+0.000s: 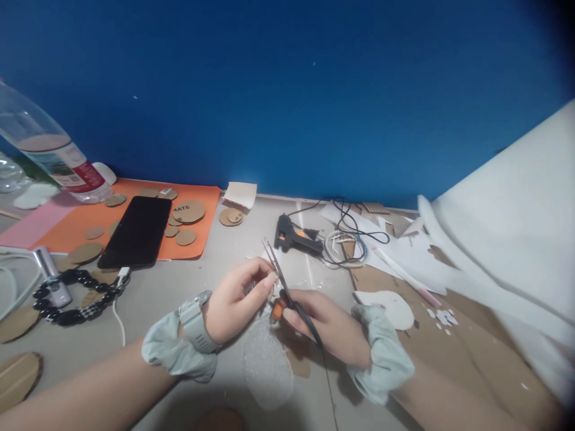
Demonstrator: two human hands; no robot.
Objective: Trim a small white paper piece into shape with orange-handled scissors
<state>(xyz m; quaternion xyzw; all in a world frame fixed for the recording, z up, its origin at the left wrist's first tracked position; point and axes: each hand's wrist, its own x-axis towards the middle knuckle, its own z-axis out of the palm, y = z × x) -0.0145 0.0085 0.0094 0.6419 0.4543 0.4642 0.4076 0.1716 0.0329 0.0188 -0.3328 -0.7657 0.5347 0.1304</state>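
My right hand (335, 326) is closed around a pair of scissors (296, 305) with dark handles and an orange part. The blades point up and away, slightly apart, next to my left fingertips. Thumb and fingers of my left hand (238, 302) are pinched on a small whitish piece (275, 290), mostly hidden by the fingers and blades. Below both hands lies a glittery silver oval piece (268, 368), with brown cardboard (300, 361) partly under it. Beyond the hands rests a black glue gun (296, 238) with an orange trigger.
On the left, a phone (137, 232) and cardboard discs (188, 212) lie on orange paper (209, 209), near a bottle (58, 149) and beaded bracelet (74, 320). A coiled cable (345, 248), white cutout (389, 308) and white scraps (442, 317) lie right. A blue wall (287, 102) stands behind.
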